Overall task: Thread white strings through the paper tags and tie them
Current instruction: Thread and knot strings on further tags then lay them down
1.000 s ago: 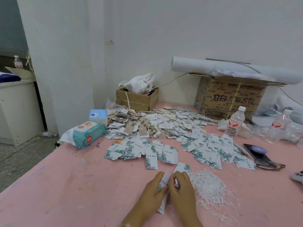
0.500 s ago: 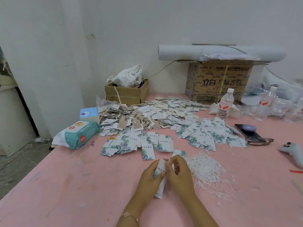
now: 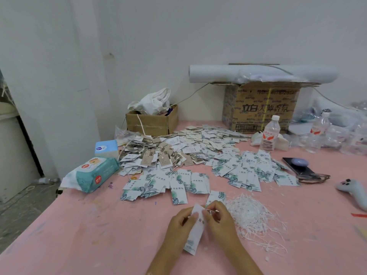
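Note:
A white paper tag [image 3: 195, 234] with green leaf print stands tilted between my hands over the pink table [image 3: 83, 235]. My left hand [image 3: 179, 227] grips its left edge near the top. My right hand [image 3: 219, 220] pinches a thin white string [image 3: 211, 210] at the tag's top end. A tangled heap of white strings [image 3: 252, 217] lies just right of my right hand. Spread across the table beyond my hands are loose leaf-print tags [image 3: 178, 187], with a heap of brown tags with strings [image 3: 158, 155] farther back.
A wet-wipe pack [image 3: 93, 174] and a blue tissue box [image 3: 106, 148] lie at the left edge. Two cardboard boxes [image 3: 152, 122] [image 3: 262, 108] stand at the wall. Water bottles [image 3: 269, 133], a phone [image 3: 297, 165] and a grey controller [image 3: 353, 191] sit to the right.
The camera has tilted and shifted right. My hands stay on the same tag, and my right fingers have moved up to its top end with the string.

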`<state>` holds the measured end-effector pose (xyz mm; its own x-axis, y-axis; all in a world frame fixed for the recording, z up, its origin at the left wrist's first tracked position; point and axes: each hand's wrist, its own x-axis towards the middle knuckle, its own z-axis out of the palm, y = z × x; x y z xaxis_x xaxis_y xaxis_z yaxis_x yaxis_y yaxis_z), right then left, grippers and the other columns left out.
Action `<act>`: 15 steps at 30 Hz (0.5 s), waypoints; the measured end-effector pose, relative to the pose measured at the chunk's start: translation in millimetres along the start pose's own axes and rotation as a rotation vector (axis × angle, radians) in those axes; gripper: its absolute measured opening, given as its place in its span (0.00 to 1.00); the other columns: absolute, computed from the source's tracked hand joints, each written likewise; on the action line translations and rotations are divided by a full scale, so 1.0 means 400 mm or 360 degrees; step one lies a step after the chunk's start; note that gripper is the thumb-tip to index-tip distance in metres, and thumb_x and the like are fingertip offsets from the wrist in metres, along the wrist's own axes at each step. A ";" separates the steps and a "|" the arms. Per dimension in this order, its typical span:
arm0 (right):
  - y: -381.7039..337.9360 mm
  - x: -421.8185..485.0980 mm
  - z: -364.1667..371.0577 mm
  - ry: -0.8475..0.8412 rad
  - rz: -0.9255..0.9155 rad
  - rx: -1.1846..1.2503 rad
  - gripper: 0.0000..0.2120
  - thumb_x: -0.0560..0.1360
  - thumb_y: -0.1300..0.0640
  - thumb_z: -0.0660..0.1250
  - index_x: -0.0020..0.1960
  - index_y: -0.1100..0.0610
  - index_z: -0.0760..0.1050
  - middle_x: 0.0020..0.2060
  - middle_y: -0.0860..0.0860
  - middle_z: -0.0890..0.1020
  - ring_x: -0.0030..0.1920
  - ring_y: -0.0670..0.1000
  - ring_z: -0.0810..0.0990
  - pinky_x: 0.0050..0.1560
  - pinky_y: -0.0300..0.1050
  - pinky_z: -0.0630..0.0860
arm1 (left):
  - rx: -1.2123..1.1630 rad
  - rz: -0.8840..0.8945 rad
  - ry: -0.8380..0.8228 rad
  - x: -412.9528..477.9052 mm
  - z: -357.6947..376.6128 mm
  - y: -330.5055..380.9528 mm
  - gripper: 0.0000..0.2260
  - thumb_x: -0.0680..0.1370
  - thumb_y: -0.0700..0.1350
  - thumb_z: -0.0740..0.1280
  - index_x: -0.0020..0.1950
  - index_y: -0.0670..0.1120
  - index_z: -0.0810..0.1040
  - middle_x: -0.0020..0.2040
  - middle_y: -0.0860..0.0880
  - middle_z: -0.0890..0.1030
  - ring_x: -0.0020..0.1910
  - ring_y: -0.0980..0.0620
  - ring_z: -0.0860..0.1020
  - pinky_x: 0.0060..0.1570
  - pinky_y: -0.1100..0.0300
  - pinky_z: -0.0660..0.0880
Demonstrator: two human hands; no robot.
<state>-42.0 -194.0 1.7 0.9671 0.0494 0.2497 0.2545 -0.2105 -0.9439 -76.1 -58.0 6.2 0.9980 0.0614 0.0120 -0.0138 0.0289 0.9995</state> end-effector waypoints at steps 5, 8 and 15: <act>0.004 -0.003 -0.007 -0.0087 0.0048 0.0073 0.13 0.77 0.60 0.66 0.36 0.50 0.71 0.32 0.49 0.76 0.33 0.47 0.71 0.34 0.35 0.66 | -0.0448 -0.0181 0.0010 -0.001 -0.005 0.010 0.11 0.81 0.42 0.62 0.51 0.39 0.83 0.41 0.38 0.84 0.34 0.47 0.81 0.33 0.61 0.77; -0.001 -0.005 -0.010 -0.0105 0.0029 0.0164 0.12 0.77 0.61 0.66 0.37 0.52 0.71 0.32 0.52 0.76 0.34 0.49 0.71 0.36 0.40 0.67 | -0.0553 -0.0177 -0.0038 0.002 -0.007 0.012 0.12 0.81 0.40 0.61 0.53 0.38 0.83 0.47 0.34 0.84 0.41 0.43 0.81 0.41 0.56 0.77; -0.003 -0.004 -0.012 -0.0137 0.0058 0.0139 0.12 0.77 0.60 0.66 0.37 0.49 0.71 0.29 0.57 0.78 0.30 0.50 0.71 0.34 0.44 0.66 | -0.0256 -0.0038 -0.0103 0.004 -0.008 0.003 0.08 0.78 0.38 0.66 0.49 0.47 0.85 0.44 0.42 0.86 0.38 0.50 0.82 0.37 0.59 0.78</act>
<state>-43.9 -198.4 3.4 0.9717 0.1276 0.1989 0.2150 -0.1281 -0.9682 -74.7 -54.5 7.1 1.0000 -0.0054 -0.0047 0.0056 0.1894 0.9819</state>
